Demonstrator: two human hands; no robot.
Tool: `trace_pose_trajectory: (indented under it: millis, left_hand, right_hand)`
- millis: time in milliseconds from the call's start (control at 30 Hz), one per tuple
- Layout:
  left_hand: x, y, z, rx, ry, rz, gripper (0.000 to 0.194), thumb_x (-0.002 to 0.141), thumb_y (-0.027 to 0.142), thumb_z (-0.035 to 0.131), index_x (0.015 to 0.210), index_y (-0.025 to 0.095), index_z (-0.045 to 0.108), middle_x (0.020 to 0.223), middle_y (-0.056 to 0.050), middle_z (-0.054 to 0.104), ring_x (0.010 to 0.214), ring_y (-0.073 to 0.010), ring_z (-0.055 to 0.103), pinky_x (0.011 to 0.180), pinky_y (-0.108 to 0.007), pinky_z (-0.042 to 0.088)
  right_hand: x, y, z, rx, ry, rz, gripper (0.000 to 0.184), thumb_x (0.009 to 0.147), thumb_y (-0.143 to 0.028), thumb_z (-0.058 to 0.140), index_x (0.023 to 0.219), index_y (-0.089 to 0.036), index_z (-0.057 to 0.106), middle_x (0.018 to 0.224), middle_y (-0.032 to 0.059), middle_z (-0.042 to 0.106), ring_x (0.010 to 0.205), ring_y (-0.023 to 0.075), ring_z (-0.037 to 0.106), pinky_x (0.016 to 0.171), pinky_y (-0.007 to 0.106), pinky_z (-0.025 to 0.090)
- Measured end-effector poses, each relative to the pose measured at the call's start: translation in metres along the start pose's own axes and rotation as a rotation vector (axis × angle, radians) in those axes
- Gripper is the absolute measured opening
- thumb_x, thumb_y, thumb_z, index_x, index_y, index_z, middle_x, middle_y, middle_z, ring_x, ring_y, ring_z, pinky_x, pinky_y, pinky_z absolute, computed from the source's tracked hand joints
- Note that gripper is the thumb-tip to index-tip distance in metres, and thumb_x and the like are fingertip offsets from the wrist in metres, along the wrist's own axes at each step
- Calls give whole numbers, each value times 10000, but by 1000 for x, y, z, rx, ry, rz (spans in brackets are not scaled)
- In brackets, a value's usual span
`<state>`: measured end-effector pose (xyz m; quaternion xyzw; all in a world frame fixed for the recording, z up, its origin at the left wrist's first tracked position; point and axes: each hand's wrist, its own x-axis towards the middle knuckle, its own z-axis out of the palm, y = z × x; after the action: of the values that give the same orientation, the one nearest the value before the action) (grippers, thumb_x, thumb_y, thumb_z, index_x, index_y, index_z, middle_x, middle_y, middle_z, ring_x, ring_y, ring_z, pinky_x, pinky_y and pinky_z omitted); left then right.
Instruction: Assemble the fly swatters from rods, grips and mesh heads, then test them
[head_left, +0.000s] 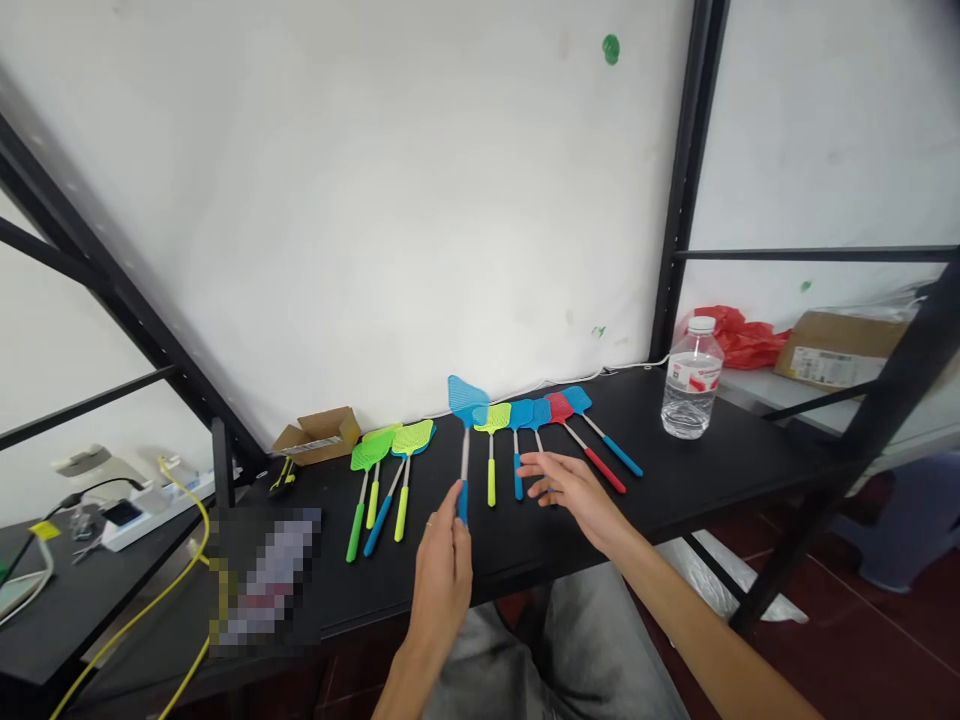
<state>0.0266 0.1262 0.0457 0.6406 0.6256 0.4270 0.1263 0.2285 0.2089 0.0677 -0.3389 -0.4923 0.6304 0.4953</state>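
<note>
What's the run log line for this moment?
left hand: holds blue swatter | right hand: open, near other swatters | bottle: upright on table

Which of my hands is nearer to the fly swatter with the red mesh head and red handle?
Right. Your right hand is close by the red fly swatter, on its near left side; your left hand is farther left, holding a blue mesh fly swatter.

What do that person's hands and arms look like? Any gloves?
The bare left hand and bare right hand have no gloves, and the bare forearms show no sleeves. A glint on a left-hand finger may be a ring; it's too small to tell.
</note>
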Motion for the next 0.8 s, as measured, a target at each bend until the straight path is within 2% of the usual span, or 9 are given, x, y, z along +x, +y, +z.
trace_pose_trajectory:
  millis: [100,200,300,367,467,533,633,800]
  left_hand:
    - [-24,13,6,-244,-142,-14,481,990,368,298,1439,230,401,1044,-73,604,907,-180,584,853,-329,457]
    - [-38,20,11,-388,-277,-37,474,984,368,337,1439,247,391,966,-43,580,844,-161,552,820,-310,450]
    - [-41,23,16,-573,-375,-119,466,969,354,398,1421,243,371,847,-2,553,725,-135,514,711,-274,444]
    - [-40,25,20,-707,-421,-191,415,966,377,418,1348,214,408,779,16,545,642,-116,499,623,-248,423]
    - [-37,28,25,-817,-424,-237,336,957,449,434,1139,172,491,674,39,526,523,-91,467,512,-217,374]
    - [-37,30,27,-826,-396,-240,316,952,479,437,986,171,501,626,51,509,468,-74,439,466,-201,343]
    - [-40,34,27,-799,-400,-249,344,961,495,407,834,181,467,605,50,517,417,-57,424,430,-189,309]
    - [-45,43,22,-763,-390,-235,391,969,501,382,756,182,455,581,40,526,427,-65,438,438,-194,328]
  right_hand:
    - [-2,2,6,102,-48,34,418,864,-518,605,1108,-190,696,1134,133,704,803,195,671,659,292,507]
    - [-2,4,7,266,-44,56,401,864,-509,614,1091,-190,704,1156,126,699,782,180,676,669,288,512]
    - [-3,6,11,353,-53,54,388,868,-517,610,1042,-188,720,1018,99,734,693,146,658,624,258,488]
    - [-8,7,18,331,-126,45,417,877,-539,585,1037,-179,720,932,97,740,693,152,654,622,259,476]
    - [-19,6,31,242,-301,44,495,901,-582,514,1064,-158,712,906,120,737,740,178,656,680,294,480]
    - [-24,7,38,203,-362,36,500,919,-582,479,1047,-158,712,898,117,735,759,183,654,722,312,478]
    - [-24,12,39,123,-315,-36,435,926,-544,498,915,-164,709,811,83,723,770,183,657,772,318,468]
    - [-20,20,35,81,-220,-93,424,861,-596,569,806,-183,645,634,27,652,652,178,618,695,317,458]
